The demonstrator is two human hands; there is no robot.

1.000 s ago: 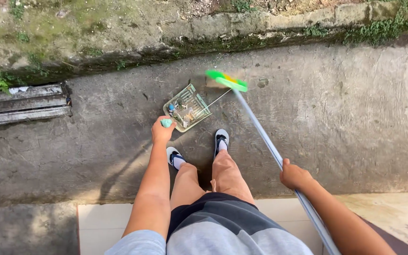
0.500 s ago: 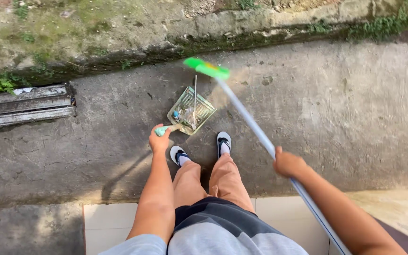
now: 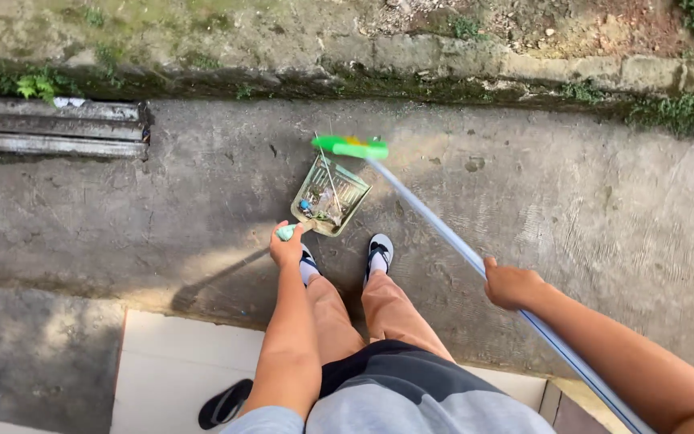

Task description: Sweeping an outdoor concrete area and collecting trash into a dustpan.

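Fingers of the left hand (image 3: 286, 246) are wrapped around the pale green handle of a dustpan (image 3: 330, 195), which rests on the concrete ground just beyond the person's sandalled feet (image 3: 345, 255), tilted toward the far side and holding a little litter. The right hand (image 3: 511, 285) is closed around the long light-coloured pole of a broom (image 3: 435, 217), whose green head (image 3: 351, 147) sits at the pan's far edge, touching or nearly so. Both things look light and stiff, probably plastic. The pole seems smooth and could slip, so a mid-shaft grip suits it; the pan is best held by its handle and kept level.
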